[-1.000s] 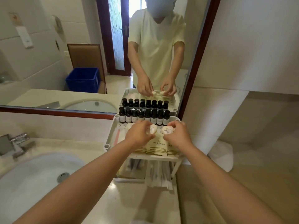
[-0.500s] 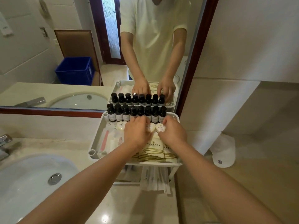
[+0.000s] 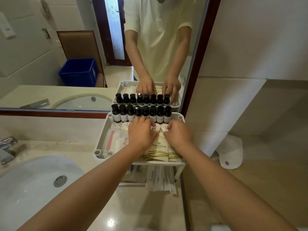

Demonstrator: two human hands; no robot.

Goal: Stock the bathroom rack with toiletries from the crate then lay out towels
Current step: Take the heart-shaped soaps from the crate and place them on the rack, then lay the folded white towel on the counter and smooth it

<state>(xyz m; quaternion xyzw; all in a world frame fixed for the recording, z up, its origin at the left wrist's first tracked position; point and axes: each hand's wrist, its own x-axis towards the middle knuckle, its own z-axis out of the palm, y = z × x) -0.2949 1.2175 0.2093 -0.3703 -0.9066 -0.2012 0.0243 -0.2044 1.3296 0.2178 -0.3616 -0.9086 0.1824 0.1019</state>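
Head view. Since a second ago both hands have dropped from above the sachets to the floor of the rack's top tier, each bringing a round soap down with it; over the last half second they barely shift.

Left hand and right hand sit side by side, fingers curled down over the round soaps, just in front of the row of dark bottles. Two soaps show in the gap between the hands, and one more lies left of the left hand. Whether the fingers pinch the soaps or merely rest on them cannot be told.

Rack stands on the desk against the mirror, right of the sink. Wrapped toothbrush packs fill its left side. Blue crate appears only as a reflection, behind the person.

Step in hand, by judgement: seating soaps in a line ahead of the bottles.
- Set each soap flat, touching its neighbour, label up.
- Keep the knuckles low and short of the bottles: they stand close-packed, and a nudge could topple several.
- Let go with a straight upward lift, so the sachet edges underneath are not dragged.

No towels clearly identifiable.
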